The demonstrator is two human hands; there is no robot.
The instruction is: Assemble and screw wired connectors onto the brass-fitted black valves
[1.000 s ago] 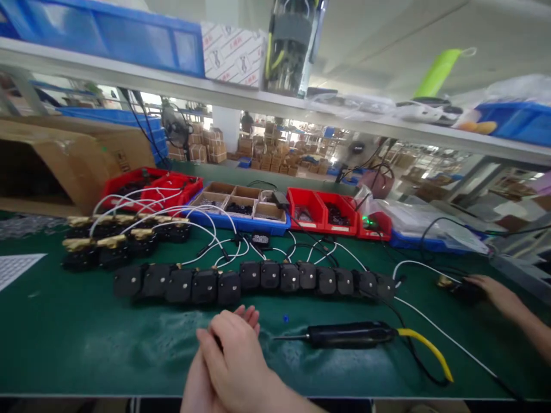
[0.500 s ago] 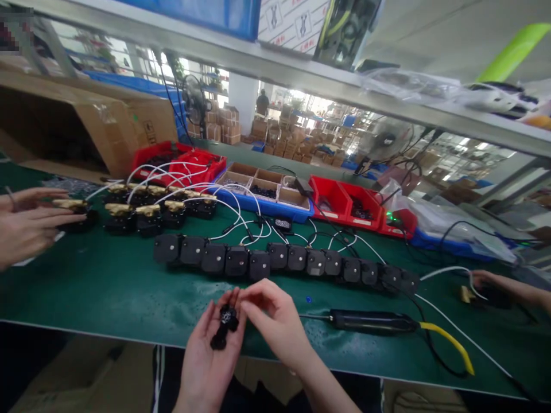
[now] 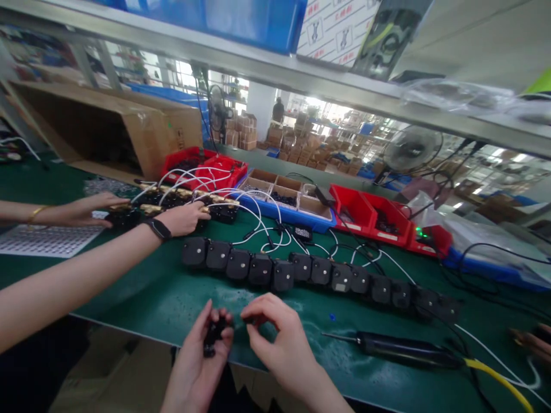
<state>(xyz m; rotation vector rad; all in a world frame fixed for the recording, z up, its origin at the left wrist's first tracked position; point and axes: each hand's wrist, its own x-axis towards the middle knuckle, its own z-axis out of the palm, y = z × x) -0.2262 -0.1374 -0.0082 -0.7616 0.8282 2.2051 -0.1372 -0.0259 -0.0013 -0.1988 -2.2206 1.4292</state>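
Observation:
At the bench's front edge my left hand (image 3: 196, 361) is cupped, with its fingers curled around several small black parts (image 3: 215, 332). Their exact kind does not show. Just to its right, my right hand (image 3: 282, 338) pinches a small dark piece (image 3: 248, 319) between thumb and fingertips; it is too small to name. Beyond both hands stands a row of black box-shaped units (image 3: 260, 269) with white cables. An electric screwdriver (image 3: 404, 348) lies right of my right hand, its bit pointing left. Near that bit is a tiny blue piece (image 3: 332, 316).
At left, a co-worker's hands (image 3: 185, 219) touch brass-topped black units (image 3: 150, 209). Another person's hand (image 3: 538, 343) shows at the right edge. Behind are red bins (image 3: 350, 209), a blue divided tray (image 3: 301, 219) and a cardboard box (image 3: 142, 132). A shelf (image 3: 241, 54) crosses above.
My left fingers have curled over the black parts, and my right hand has drawn away from them with a small dark piece. The view has shifted left. The co-worker's arm now reaches across at left.

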